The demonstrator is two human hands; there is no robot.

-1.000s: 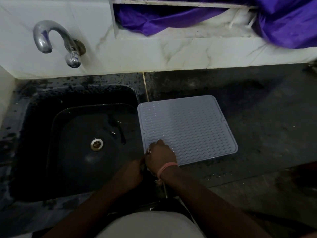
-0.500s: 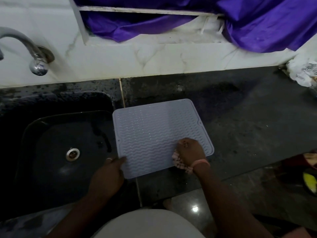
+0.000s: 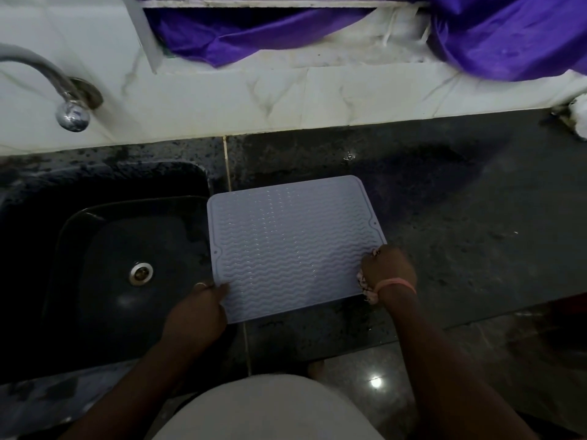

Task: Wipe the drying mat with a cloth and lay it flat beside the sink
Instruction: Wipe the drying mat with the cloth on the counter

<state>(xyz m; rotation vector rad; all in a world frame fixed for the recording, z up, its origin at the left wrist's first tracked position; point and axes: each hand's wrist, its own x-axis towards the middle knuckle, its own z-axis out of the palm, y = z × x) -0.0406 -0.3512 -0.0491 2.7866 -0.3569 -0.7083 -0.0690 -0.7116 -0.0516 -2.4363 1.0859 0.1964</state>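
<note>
Our left hand pinched the drying mat's near-left corner | right hand clutched the cloth at its right edge | mat flat on table beside sink

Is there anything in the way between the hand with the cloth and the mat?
Nothing visible. The right hand presses the cloth directly on the drying mat at its right edge, while the left hand holds the near-left corner.
</note>
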